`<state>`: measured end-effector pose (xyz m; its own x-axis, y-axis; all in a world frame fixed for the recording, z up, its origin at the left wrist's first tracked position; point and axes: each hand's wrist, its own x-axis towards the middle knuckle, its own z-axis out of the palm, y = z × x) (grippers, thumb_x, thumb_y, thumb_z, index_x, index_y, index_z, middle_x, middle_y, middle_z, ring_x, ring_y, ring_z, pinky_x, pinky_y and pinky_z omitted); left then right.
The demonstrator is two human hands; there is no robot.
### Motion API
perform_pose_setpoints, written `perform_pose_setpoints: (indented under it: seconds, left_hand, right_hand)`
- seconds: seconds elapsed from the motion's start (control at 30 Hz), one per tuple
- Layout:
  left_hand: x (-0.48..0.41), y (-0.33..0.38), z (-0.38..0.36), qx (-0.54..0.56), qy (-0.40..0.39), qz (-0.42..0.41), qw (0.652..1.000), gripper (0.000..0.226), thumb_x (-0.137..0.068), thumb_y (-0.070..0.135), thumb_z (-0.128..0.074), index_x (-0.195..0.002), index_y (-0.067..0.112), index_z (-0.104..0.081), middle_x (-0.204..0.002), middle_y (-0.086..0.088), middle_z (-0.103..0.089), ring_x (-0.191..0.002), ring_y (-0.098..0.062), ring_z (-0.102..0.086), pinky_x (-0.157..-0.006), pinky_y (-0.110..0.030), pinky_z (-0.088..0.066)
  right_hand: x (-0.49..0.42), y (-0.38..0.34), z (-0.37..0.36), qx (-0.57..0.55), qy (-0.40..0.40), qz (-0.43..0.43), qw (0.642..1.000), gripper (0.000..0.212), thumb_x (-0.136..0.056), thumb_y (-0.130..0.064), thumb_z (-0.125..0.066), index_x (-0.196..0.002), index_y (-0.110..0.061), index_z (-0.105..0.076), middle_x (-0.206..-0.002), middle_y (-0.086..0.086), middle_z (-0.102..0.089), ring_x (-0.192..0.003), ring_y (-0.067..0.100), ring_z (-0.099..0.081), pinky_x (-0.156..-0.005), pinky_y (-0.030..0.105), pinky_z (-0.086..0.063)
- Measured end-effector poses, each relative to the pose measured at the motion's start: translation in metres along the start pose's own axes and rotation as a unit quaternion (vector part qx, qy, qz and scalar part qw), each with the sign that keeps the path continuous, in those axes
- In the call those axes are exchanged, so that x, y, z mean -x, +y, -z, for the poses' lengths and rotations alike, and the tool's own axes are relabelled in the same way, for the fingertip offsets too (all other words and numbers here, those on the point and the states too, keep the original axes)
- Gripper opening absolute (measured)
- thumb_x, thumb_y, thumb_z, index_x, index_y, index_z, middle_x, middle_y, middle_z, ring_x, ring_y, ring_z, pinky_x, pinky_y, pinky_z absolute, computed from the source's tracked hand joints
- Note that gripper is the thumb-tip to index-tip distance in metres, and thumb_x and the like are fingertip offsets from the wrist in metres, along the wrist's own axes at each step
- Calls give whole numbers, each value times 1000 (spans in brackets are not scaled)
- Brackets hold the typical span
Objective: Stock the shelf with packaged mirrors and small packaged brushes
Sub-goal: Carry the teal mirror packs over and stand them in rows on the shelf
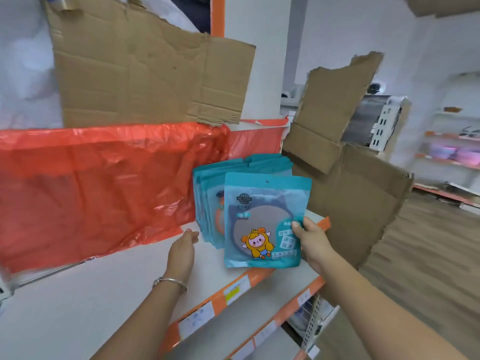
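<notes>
**shelfnoob:** so where's the packaged mirror point(265, 222) at?

**aisle7:** centre of the frame, upright. The right hand point(310, 240) pinches its right edge, thumb on the front. It sits just in front of the stack of mirror packs point(210, 203) standing on the white shelf point(104, 294).

**shelfnoob:** and the other hand?

**aisle7:** The left hand point(184, 244), bracelet point(170, 281) on the wrist, is loose and holds nothing. Its fingertips are right beside the stack's lower left, can't tell if they touch. Red plastic sheet point(104, 183) on the left, torn cardboard point(145, 74) upper left.
</notes>
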<state>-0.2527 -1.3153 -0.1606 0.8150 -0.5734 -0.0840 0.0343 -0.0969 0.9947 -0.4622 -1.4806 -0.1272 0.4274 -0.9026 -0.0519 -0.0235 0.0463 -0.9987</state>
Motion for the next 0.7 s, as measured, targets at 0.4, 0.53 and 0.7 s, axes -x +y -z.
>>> perform_pose_setpoints:
  seconds: [0.4,0.53,0.7]
  left_hand:
    - [-36,6,-74,19,56,41,997,27,-98,25,-35,-101,11,-58,-114,-9,-58,-101,-21,-50,-86,-32,-35]
    - [-52,17,-88,55,66,44,995,25,-97,21,-37,-87,15,-60,-99,-6,-61,-79,-12,-54,-67,-29,-41]
    - [-63,28,-116,104,68,55,991,15,-94,20,-47,-96,11,-59,-87,-2,-64,-74,-9,-55,-46,-15,-47]
  right_hand:
    - [-115,-11,63,23,15,-5,1000,18,-100,-19,-43,-110,-15,-58,-100,6,-67,-91,23,-66,-82,41,-55]
    - [-155,-13,72,33,29,-7,999,17,-100,-18,-44,-109,-15,-58,-99,7,-68,-89,25,-66,-81,43,-55]
    - [-194,-7,88,54,34,-29,998,16,-100,-22,-44,-109,-17,-57,-98,6,-67,-86,23,-67,-76,39,-56]
